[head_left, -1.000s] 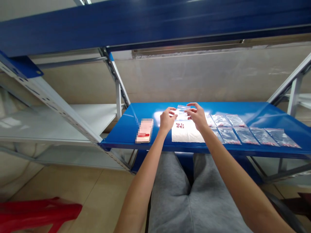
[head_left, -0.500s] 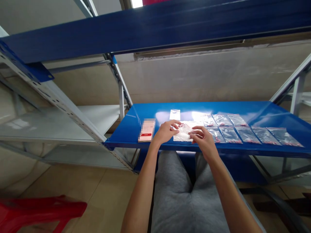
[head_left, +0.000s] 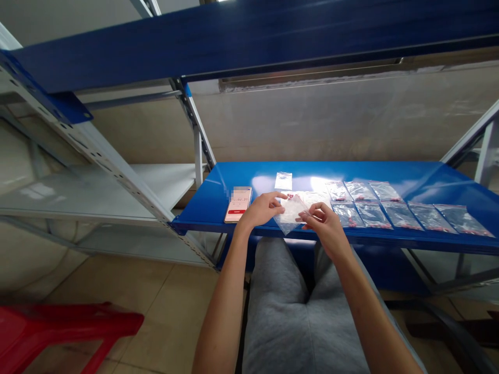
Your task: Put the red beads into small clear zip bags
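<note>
Clear bag (head_left: 287, 224) at the white cloth's (head_left: 318, 199) near edge, pinched by the right hand's (head_left: 326, 222) fingers; the left hand's (head_left: 264, 209) stand apart. Opening it seems in hand; next calls for parting its mouth.

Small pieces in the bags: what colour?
The small pieces look red, clearest in the head view.

I take this for a storeroom: I see racks with slotted posts (head_left: 112, 165), a blue shelf (head_left: 390, 170), white shelves (head_left: 105, 187), a tiled floor (head_left: 167, 296), a plain wall (head_left: 312, 119) and 1 red stool (head_left: 74, 321).
</note>
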`<state>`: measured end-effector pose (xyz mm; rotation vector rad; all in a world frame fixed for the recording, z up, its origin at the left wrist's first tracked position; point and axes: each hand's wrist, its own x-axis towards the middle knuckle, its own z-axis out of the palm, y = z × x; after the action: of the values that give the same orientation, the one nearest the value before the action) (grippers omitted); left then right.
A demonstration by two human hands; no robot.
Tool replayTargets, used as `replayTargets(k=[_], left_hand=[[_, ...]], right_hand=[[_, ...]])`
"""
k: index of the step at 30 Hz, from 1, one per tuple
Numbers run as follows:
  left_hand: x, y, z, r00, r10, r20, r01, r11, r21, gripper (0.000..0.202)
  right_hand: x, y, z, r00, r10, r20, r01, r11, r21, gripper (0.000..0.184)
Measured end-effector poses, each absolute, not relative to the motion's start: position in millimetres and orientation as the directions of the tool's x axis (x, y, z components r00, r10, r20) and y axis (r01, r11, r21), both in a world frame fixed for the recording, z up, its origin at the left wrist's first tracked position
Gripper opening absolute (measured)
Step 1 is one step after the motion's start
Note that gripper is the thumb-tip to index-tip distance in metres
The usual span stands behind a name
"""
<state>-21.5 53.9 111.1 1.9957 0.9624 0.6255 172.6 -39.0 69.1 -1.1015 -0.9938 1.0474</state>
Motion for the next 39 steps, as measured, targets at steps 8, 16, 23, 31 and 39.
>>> replayTargets(k=[8, 16, 23, 31, 39], left_hand=[[-29.3, 55.5, 113.8, 0.594, 0.801, 0.076, 0.456, -0.413, 0.788, 0.038], [-15.3, 28.6, 138.4, 0.551, 0.812, 0.192, 0.572, -0.535, 0.622, 0.056], [12.3, 9.8, 139.1, 0.563, 0.816, 0.132, 0.746, -0.571, 0.344, 0.067], [11.5, 19.2, 128.8, 0.558, 0.802, 0.216, 0.687, -0.592, 0.422, 0.044], [-0.2, 30.1, 118.6, 0.514, 0.832, 0.208, 0.69, -0.545, 0.476, 0.055]], right_hand=[[172.5, -40.2, 73.3, 0.097, 0.993, 0.072, -0.079, 0.079, -0.994, 0.039], [166.4, -41.3, 73.5, 0.185, 0.982, 0.048, -0.146, 0.075, -0.986, 0.035], [154.8, -42.0, 68.3, 0.214, 0.976, 0.039, -0.245, 0.092, -0.965, 0.033], [154.4, -44.7, 71.3, 0.171, 0.984, 0.056, -0.142, 0.081, -0.987, 0.037], [194.6, 4.9, 65.4, 0.239, 0.936, 0.26, 0.437, 0.136, -0.889, 0.02]])
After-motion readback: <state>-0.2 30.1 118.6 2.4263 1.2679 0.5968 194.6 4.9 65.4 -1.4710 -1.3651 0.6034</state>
